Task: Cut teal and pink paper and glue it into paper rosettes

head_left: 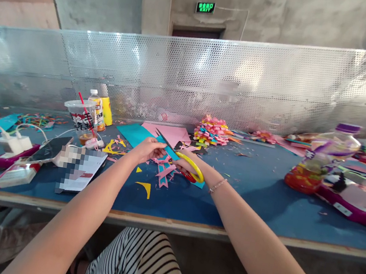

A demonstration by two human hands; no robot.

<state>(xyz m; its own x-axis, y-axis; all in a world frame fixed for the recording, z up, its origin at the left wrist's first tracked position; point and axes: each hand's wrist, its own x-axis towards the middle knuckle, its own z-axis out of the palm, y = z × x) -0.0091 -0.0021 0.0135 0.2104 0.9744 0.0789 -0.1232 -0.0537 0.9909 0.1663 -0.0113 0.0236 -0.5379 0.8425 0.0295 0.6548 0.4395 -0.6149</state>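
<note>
My right hand (184,162) is wrapped round a pair of scissors with yellow and red handles (201,168). Their dark blades (165,139) point away and to the left, open a little, passing just beyond my left fingertips. My left hand (148,150) is closed in a pinch at the edge of a small piece of blue paper (171,150), which lies along the blades. Beneath both hands are pink and blue paper scraps (164,175). Behind them lie a blue sheet (134,135) and a pink sheet (166,131). My fingers partly hide the held paper.
Yellow offcuts (144,189) lie near the front edge. A heap of folded-looking pink paper pieces (212,130) sits behind my right hand. At left stand a lidded cup (81,115), a bottle (93,102), a phone (51,148) and cables; at right, a purple-capped bottle (321,160) beside a power strip (350,205).
</note>
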